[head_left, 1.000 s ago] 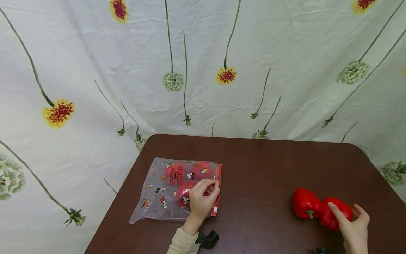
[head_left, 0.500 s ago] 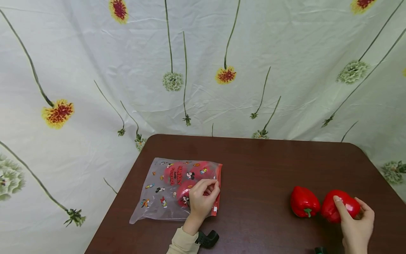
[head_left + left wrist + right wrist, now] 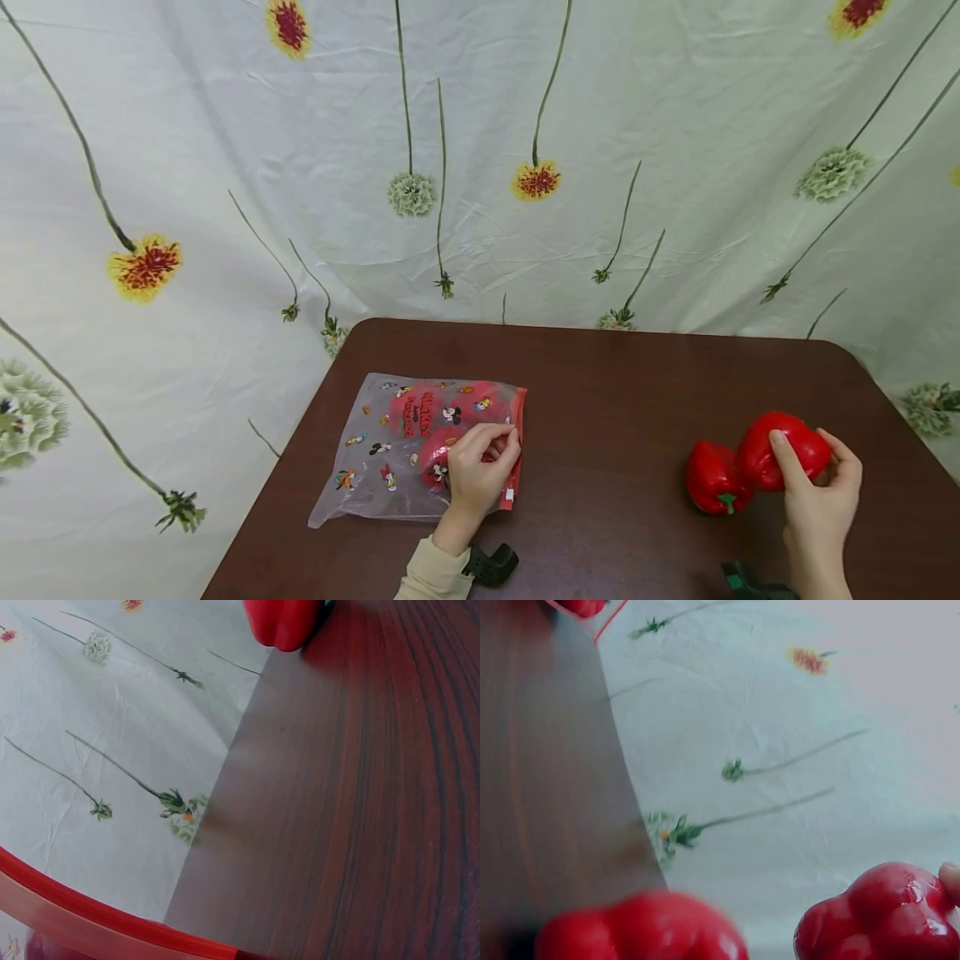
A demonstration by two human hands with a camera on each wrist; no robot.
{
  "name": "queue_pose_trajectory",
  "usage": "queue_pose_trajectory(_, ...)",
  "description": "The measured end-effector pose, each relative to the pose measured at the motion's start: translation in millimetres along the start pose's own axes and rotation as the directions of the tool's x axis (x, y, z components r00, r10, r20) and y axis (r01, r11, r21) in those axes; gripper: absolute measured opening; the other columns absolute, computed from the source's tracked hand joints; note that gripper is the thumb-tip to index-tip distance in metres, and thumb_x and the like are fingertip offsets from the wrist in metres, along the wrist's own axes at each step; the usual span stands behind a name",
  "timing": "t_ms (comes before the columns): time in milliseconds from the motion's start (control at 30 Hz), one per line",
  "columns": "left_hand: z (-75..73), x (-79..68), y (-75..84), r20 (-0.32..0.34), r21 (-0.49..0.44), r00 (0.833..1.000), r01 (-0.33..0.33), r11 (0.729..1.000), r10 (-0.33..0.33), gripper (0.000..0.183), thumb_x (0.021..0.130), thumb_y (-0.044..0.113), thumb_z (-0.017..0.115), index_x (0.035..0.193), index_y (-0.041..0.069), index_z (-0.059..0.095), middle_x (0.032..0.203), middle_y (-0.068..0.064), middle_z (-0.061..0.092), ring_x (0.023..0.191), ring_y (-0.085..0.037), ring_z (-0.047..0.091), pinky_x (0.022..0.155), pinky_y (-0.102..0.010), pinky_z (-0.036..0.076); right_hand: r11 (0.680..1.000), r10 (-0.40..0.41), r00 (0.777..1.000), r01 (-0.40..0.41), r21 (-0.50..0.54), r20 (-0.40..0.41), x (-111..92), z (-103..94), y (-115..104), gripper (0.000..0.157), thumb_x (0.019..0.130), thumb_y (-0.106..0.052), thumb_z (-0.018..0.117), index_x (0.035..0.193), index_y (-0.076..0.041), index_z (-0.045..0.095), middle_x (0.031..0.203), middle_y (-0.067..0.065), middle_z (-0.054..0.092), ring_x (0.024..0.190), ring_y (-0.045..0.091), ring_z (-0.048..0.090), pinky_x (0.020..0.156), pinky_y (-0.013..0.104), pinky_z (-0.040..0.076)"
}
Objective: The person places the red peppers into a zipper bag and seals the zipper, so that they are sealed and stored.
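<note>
At the left of the table in the head view lies a clear printed zip bag (image 3: 352, 467) with a red edge and several red roundish things inside. My left hand (image 3: 480, 467) is over the bag's right side, thumb and finger pinching its red edge. The bag's red strip (image 3: 112, 915) crosses the lower left of the left wrist view. My right hand (image 3: 821, 492) grips a red bell pepper (image 3: 780, 450), raised off the table. Close beside it, a second red bell pepper (image 3: 716, 479) with a green stem rests on the table. Both peppers fill the bottom of the right wrist view.
The dark brown table (image 3: 600, 400) has rounded far corners. Behind it hangs a pale cloth (image 3: 480, 125) printed with flowers. A black wrist mount (image 3: 491, 567) is on my left wrist, and a dark one (image 3: 750, 583) shows by my right wrist.
My right hand has lifted its bell pepper from the table and moved it up and left, partly over the other pepper in the head view. The left hand and bag have stayed put.
</note>
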State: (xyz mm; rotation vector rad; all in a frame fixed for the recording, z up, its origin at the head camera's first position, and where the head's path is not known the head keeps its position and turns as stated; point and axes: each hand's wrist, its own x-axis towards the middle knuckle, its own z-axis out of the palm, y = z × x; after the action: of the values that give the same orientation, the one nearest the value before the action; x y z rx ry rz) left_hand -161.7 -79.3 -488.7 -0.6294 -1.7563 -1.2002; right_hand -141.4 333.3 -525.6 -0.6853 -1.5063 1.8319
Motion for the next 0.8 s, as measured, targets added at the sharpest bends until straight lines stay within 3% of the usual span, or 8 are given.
queue_pose_trajectory(167, 0.2, 0.3, 1.2, 0.000, 0.000, 1.000, 0.002, 1.000, -0.002, 0.003, 0.079, 0.006, 0.069, 0.081, 0.003, 0.070, 0.073, -0.005, 0.065, 0.054, -0.007, 0.054, 0.049, -0.017, 0.049, 0.999, -0.043, 0.996, 0.040, 0.030, 0.074, -5.9, 16.9, -0.9, 0.071, 0.069, -0.016, 0.084, 0.129, -0.021, 0.048, 0.122, 0.003, 0.048, 0.104, 0.016, 0.048, 0.064, 0.014, 0.051)
queue_pose_trajectory(333, 0.3, 0.3, 1.2, -0.002, 0.000, 1.000, 0.002, 1.000, -0.002, 0.007, 0.074, 0.000, 0.071, 0.081, 0.003, 0.070, 0.073, -0.006, 0.065, 0.053, -0.009, 0.055, 0.049, -0.018, 0.049, 0.998, -0.055, 0.984, 0.061, -0.031, 0.169, -21.0, 34.5, -2.6, 0.067, 0.073, -0.020, 0.081, 0.131, -0.024, 0.046, 0.123, 0.002, 0.048, 0.104, 0.016, 0.048, 0.063, 0.015, 0.051)
queue_pose_trajectory(500, 0.8, 0.2, 1.2, -0.006, -0.002, 1.000, -0.004, 1.000, 0.004, 0.010, 0.072, -0.002, 0.072, 0.081, 0.002, 0.070, 0.074, -0.008, 0.065, 0.052, -0.011, 0.056, 0.049, -0.018, 0.049, 0.994, -0.051, 0.953, 0.077, -0.075, 0.299, -60.3, 57.6, -29.8, 0.062, 0.081, -0.018, 0.074, 0.134, -0.022, 0.043, 0.123, 0.000, 0.046, 0.103, 0.015, 0.046, 0.064, 0.015, 0.050)
queue_pose_trajectory(633, 0.9, 0.1, 1.6, -0.004, -0.003, 1.000, 0.000, 1.000, 0.000, 0.009, 0.073, -0.001, 0.072, 0.081, 0.002, 0.070, 0.073, -0.008, 0.065, 0.052, -0.011, 0.056, 0.049, -0.018, 0.049, 0.990, -0.050, 0.933, 0.095, -0.107, 0.357, -92.9, 74.9, -48.9, 0.058, 0.083, -0.015, 0.071, 0.133, -0.020, 0.044, 0.118, -0.003, 0.047, 0.100, 0.014, 0.046, 0.064, 0.014, 0.050)
queue_pose_trajectory(800, 1.0, 0.4, 1.8, 0.004, 0.003, 1.000, 0.012, 1.000, -0.012, 0.004, 0.077, 0.003, 0.071, 0.081, 0.002, 0.070, 0.073, -0.006, 0.065, 0.053, -0.009, 0.055, 0.049, -0.018, 0.049, 0.990, 0.028, 0.904, 0.036, -0.139, 0.427, -118.4, 90.1, -60.3, 0.055, 0.085, -0.011, 0.068, 0.133, -0.017, 0.041, 0.116, -0.005, 0.045, 0.101, 0.013, 0.044, 0.067, 0.015, 0.050)
